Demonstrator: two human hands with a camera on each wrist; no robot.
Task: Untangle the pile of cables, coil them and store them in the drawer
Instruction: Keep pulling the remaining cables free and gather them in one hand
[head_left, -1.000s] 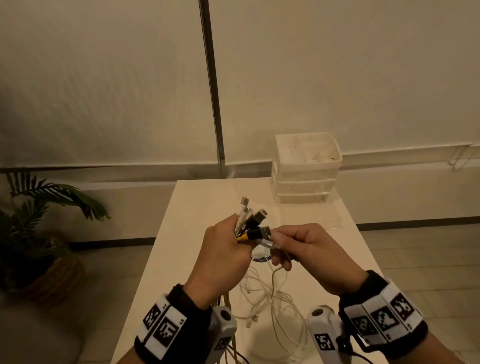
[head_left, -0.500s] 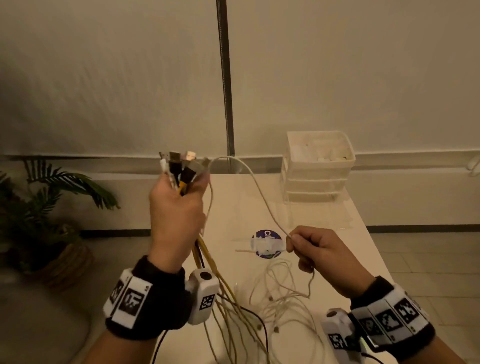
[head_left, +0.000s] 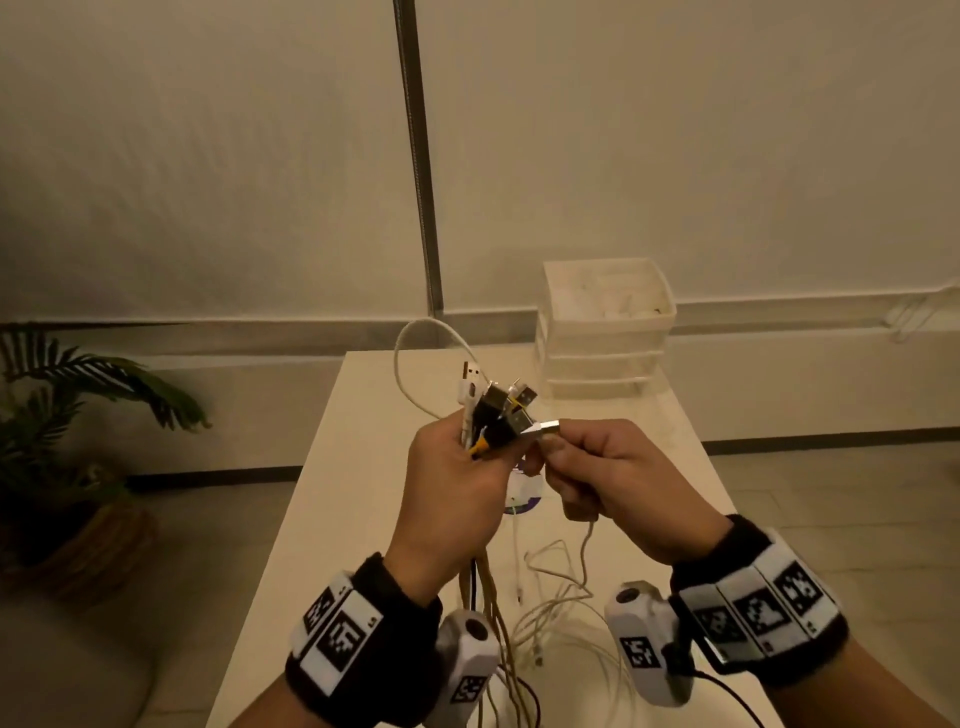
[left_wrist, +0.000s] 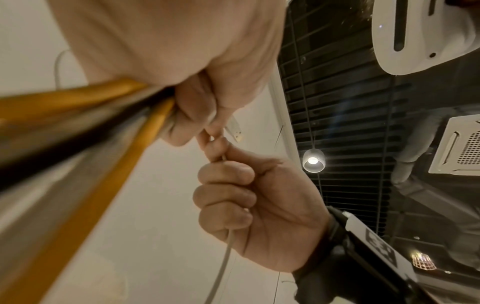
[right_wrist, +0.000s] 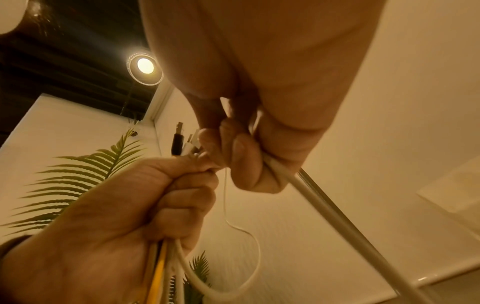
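My left hand (head_left: 457, 488) grips a bundle of cable ends (head_left: 493, 410), with white, black and yellow plugs sticking up above the fist. Yellow, black and white cords (left_wrist: 78, 123) run down from that fist to the table. My right hand (head_left: 597, 467) pinches a silver plug (head_left: 545, 429) of a white cable against the bundle, and that cable (right_wrist: 311, 197) passes through the curled fingers. A white loop (head_left: 415, 353) arcs up behind the plugs. More loose white cable (head_left: 561, 608) lies tangled on the table (head_left: 322, 499) below both hands.
A white stacked drawer unit (head_left: 608, 332) stands at the table's far right, its top tray open with pale items inside. A round purple sticker (head_left: 524, 499) lies under my hands. A potted palm (head_left: 78, 415) stands on the floor to the left.
My left hand came down and right from its raised position. My right hand rose from near the table, sliding to the white cable's plug end, and now meets the bundle.
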